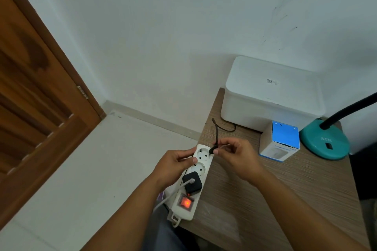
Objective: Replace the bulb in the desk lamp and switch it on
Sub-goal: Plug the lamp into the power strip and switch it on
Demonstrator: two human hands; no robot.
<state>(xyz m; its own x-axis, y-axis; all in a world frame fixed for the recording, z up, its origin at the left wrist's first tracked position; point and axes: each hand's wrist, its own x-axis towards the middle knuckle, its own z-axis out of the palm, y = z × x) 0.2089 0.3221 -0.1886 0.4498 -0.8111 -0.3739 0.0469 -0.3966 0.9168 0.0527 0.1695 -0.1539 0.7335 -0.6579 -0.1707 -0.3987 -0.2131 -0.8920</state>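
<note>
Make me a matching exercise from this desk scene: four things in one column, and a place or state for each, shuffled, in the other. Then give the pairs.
Things
1. white plastic power strip
2. black square charger
3. blue and white cardboard box
4. teal round lamp base

Places or states
A. at the table's right edge, with a black neck rising from it
B. plugged into a socket next to the lit red switch
C. steadied by the left hand at the table's left edge
D. standing between the lamp and the black plug pinched in the right hand

Pairs: 1-C, 2-B, 3-D, 4-A
</note>
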